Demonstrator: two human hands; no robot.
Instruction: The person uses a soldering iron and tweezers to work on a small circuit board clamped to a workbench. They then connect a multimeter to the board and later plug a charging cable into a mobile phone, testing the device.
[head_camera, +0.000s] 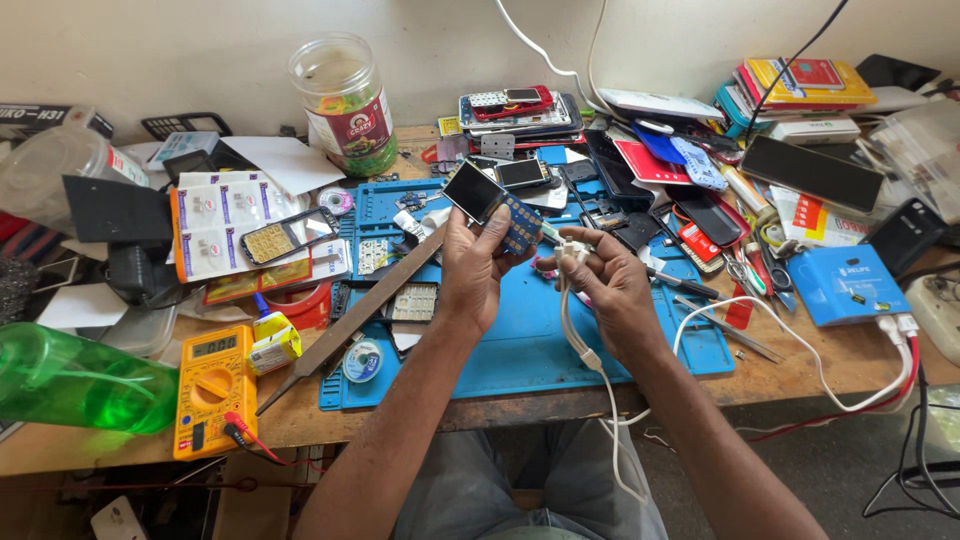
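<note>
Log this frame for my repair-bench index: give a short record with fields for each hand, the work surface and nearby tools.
left hand: holds small keypad phone, screen up
right hand: holds white cable at its plug end
surface: blue repair mat on wooden bench
nearby tools: yellow multimeter, long metal file, green bottle

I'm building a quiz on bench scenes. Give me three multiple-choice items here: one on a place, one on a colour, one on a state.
1. Where does the yellow digital multimeter lie?
A. front left of the wooden bench
B. on the floor
C. by the right wall

2. What colour is the silicone work mat?
A. red
B. blue
C. white

3. How is the small keypad phone held?
A. lying untouched
B. gripped in the left hand
C. hanging by a cord

Key: 1 A, it sits beside the green plastic bottle. 2 B, blue shows under both hands. 3 B, left fingers wrap it while the right hand holds a white cable plug.
</note>
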